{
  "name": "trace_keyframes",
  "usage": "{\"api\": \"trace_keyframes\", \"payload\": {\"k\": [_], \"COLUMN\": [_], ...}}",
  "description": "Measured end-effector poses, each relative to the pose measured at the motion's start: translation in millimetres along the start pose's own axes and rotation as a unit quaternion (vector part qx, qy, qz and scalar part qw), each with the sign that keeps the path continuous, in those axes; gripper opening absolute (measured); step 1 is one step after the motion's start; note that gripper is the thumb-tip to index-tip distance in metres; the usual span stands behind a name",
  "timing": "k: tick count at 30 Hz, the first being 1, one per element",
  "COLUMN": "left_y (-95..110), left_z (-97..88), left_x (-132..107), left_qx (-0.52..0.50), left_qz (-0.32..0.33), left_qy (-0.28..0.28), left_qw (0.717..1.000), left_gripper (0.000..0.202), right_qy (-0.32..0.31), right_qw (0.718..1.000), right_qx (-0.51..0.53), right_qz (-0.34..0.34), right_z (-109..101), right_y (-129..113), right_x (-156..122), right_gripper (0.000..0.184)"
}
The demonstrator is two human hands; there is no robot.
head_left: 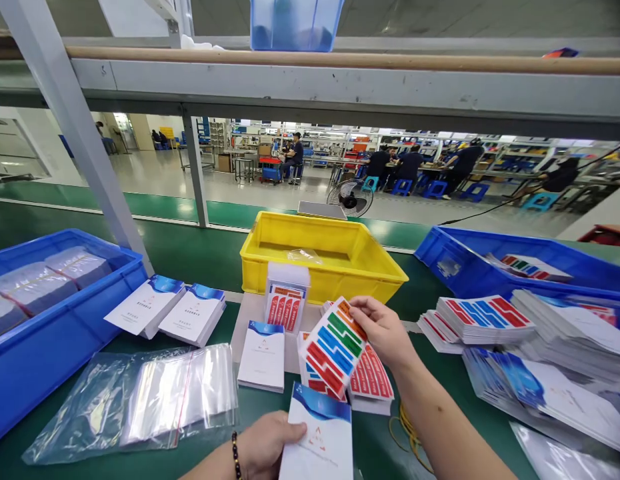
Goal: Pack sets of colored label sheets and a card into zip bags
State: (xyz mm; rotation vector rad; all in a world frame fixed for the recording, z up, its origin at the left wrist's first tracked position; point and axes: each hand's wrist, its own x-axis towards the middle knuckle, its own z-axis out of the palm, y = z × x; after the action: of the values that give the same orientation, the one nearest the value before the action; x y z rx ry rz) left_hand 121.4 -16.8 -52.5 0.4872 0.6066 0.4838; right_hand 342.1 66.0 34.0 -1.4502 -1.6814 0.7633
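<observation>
My left hand, with a beaded bracelet at the wrist, grips a white booklet with a blue top edge, thumb on its cover. Between the thumb and fingers of my right hand is a sticker sheet with red, blue and green shapes and an orange corner, tilted above the booklet. Under and behind it lie a stack of red label sheets and more coloured sheets, partly hidden. Just left stands a small pile of booklets. Behind that, red-striped labels lean upright against the yellow bin.
A yellow bin stands ahead, with blue bins at left and right. Clear plastic bags lie front left, booklet stacks behind them. Sticker stacks and loose booklets crowd the right. Yellow bands lie near my right forearm.
</observation>
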Motion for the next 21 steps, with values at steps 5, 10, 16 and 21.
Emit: {"api": "trace_keyframes", "payload": {"k": [5,10,16,21], "left_y": [6.6,6.8,14.9,15.6], "left_z": [5.8,5.4,13.3,12.2], "left_x": [2.3,2.1,-2.3,-2.7], "left_qx": [-0.092,-0.036,-0.027,-0.008], "left_qz": [-0.021,-0.034,-0.061,-0.067], "left_qy": [-0.040,0.031,0.100,0.115], "left_qw": [0.995,0.998,0.993,0.991], "left_gripper": [0.053,0.040,0.035,0.036], "right_qy": [-0.115,0.038,0.136,0.116], "right_qw": [0.991,0.984,0.912,0.901], "right_qx": [0.069,-0.143,-0.369,-0.407], "right_qz": [0.014,-0.102,-0.114,-0.095], "right_z": [33.7,51.4,31.1,36.1], "right_y": [-4.4,20.3,48.3,51.3], "right_x": [-55.3,-84.7,-91.1,-95.1], "right_gripper": [0.014,0.020,0.017,0.010]}}
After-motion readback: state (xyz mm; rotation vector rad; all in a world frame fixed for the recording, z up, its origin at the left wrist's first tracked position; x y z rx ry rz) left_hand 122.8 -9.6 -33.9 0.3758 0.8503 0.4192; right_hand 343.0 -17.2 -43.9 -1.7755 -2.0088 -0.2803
